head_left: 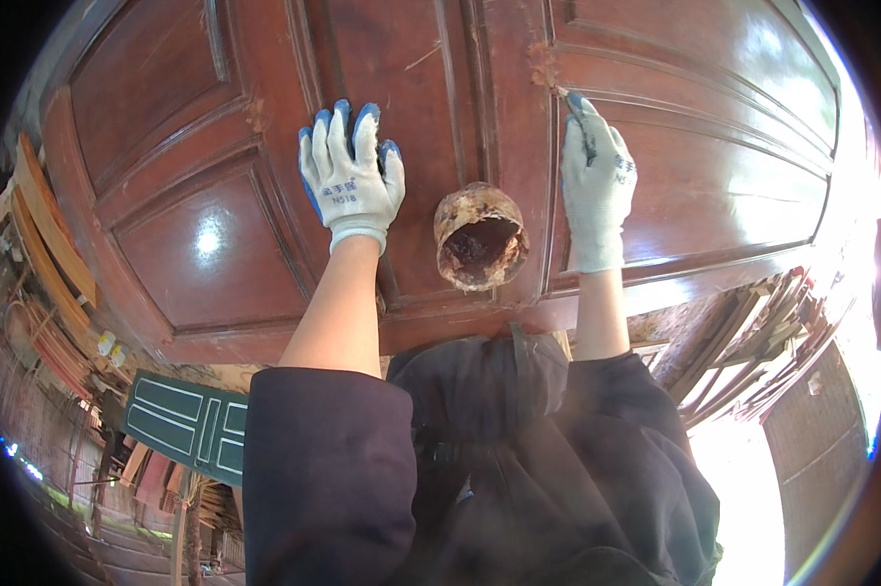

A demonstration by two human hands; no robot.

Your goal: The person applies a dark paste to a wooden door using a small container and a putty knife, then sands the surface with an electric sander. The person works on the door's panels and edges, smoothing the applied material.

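Observation:
A reddish-brown panelled wooden door (406, 98) lies in front of me. My left hand (353, 176), in a white glove with blue fingertips, rests flat on it, fingers spread and holding nothing. My right hand (597, 171), gloved the same way, is closed with its fingertips together near a moulding. A small pale tip pokes out past these fingers; the rest of what they grip is hidden. Just beyond that tip is a rough lighter-brown patch (543, 63) on the wood. Between my hands stands a crusted round pot (465, 205), dark reddish-brown inside.
Below the door's left side is a dark green panel (172, 415) with white outlines. Curved wooden pieces (55, 230) stand at the far left. Long strips of wood (743, 342) are stacked beyond the door's near right edge. Bright light comes in from the right.

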